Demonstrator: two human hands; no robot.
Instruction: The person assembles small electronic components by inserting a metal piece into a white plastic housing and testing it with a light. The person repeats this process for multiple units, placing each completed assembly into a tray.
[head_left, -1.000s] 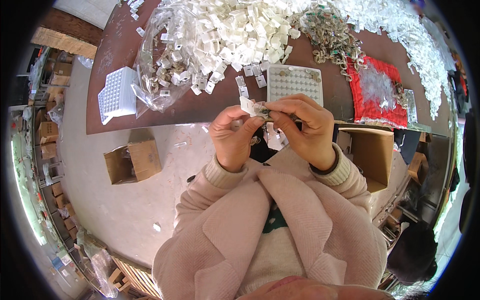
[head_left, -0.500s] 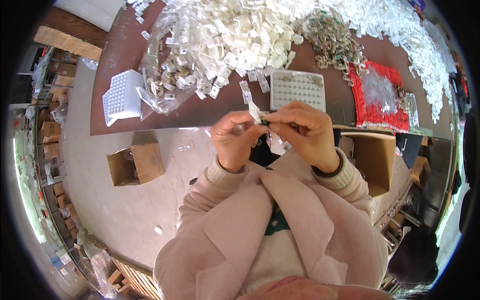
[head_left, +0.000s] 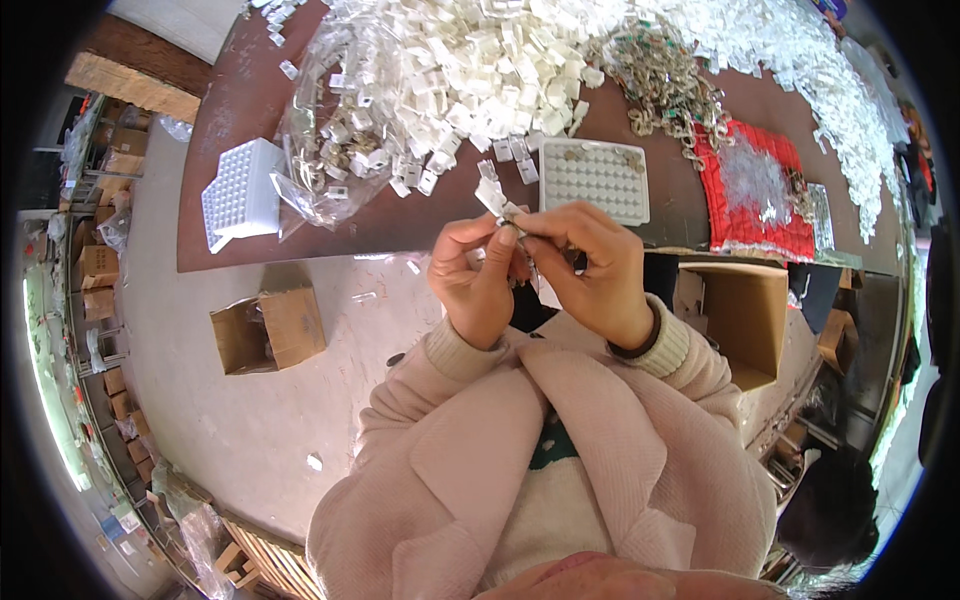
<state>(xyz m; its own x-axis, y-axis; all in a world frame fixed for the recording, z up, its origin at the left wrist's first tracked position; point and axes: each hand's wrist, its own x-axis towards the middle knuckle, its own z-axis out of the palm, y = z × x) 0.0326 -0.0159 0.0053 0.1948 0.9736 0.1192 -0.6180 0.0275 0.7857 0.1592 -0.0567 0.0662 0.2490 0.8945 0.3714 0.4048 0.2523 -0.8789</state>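
Note:
Both of my hands meet in front of my chest, just off the table's near edge. My left hand [head_left: 474,275] is closed, thumb and fingers pinching the lower end of a small white card [head_left: 491,195]. My right hand [head_left: 595,265] is closed too, its fingertips pressed against the card's base. A tiny dark, shiny piece shows between the fingertips, too small to make out. Beyond them lies a big heap of similar small white cards [head_left: 480,80]. Nearest to my right hand is a white tray [head_left: 594,213] with rows of hollows and a few small round pieces in it.
On the brown table [head_left: 225,130] are a white block with rows of holes [head_left: 245,195], a clear plastic bag [head_left: 310,195], tangled metallic trinkets [head_left: 665,85], a red padded cloth [head_left: 735,225] and clear plastic pieces [head_left: 800,70]. Cardboard boxes [head_left: 295,328] stand on the floor.
My hands have shifted slightly left and come closer together. The white card now tilts to the left, and the right fingers have moved in against its base.

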